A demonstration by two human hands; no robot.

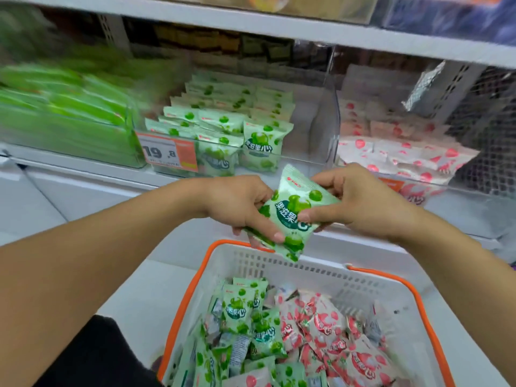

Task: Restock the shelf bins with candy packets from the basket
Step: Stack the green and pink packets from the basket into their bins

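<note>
Both hands pinch one green candy packet (293, 212) above the basket (315, 277): left hand (240, 205) at its 7 o'clock corner, right hand (360, 202) at its 3 o'clock edge. Judged light, soft, slick film; hold by the seams. The matching green bin (304, 160) sits at 12 o'clock.

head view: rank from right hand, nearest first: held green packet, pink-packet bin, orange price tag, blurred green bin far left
1. Held green packet, gripped by the right hand.
2. Pink-packet bin, just above it on the right.
3. Orange price tag, on the middle bin's front, left.
4. Blurred green bin, far left.
</note>
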